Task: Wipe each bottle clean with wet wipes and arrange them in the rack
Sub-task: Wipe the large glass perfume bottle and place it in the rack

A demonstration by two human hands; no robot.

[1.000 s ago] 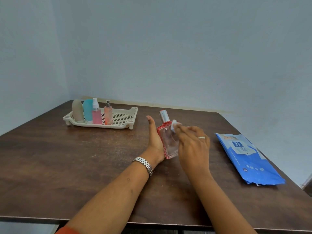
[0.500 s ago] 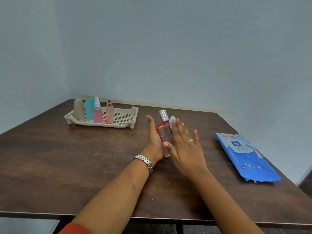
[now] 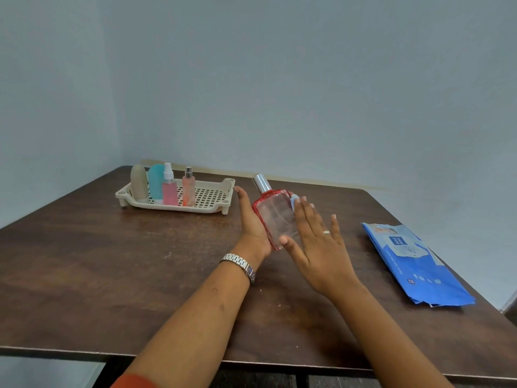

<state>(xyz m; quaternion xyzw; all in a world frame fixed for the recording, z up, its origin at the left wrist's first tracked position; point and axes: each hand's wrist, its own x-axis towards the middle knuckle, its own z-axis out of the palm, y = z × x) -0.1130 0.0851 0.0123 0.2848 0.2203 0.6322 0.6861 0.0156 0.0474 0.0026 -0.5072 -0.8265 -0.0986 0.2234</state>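
**Your arms: what you are wearing**

Left wrist: metal link watch (image 3: 239,264) with a silver-toned band and a small dark face turned to the outer side. It sits just behind your left hand (image 3: 253,225).

Right hand (image 3: 319,247): one thin, pale metal ring (image 3: 326,232) on the ring finger.

Left upper arm: a sliver of orange-red sleeve (image 3: 137,381), seen below the near edge of the table (image 3: 84,275). The forearm is bare from there to the watch.

Right forearm: bare as far as the view runs.
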